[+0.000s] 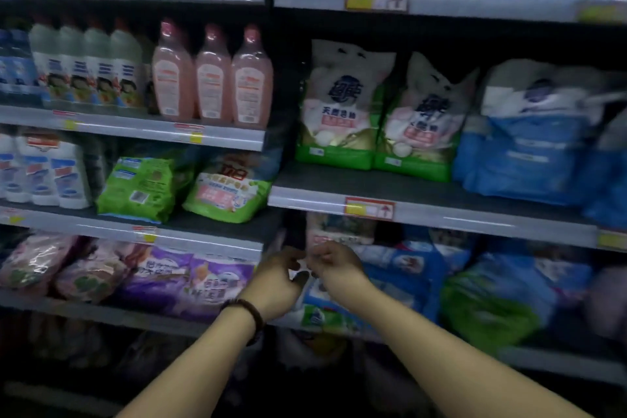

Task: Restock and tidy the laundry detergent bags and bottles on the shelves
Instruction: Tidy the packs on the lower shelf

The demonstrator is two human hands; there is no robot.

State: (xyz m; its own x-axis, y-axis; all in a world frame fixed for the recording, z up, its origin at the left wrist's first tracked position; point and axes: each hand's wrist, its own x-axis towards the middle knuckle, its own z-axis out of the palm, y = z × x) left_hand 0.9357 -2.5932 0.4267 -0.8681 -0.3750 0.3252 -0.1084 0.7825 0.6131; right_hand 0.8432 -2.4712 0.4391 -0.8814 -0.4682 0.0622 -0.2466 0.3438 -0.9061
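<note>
Both hands meet at the left end of the lower shelf (559, 363); left hand (278, 278), bracelet (247, 310) on the wrist, and right hand (334, 265) curl fingers onto the top edge of a blue-and-white bag (317, 293), pinching it; green-and-white bags (337, 105) stand upright near the front edge of the shelf above (441, 214); all blurred.

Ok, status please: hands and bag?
Left hand and right hand together, both curled, at blue-and-white plastic detergent bag. Grip unclear, blurred. Nothing blocks them.
</note>
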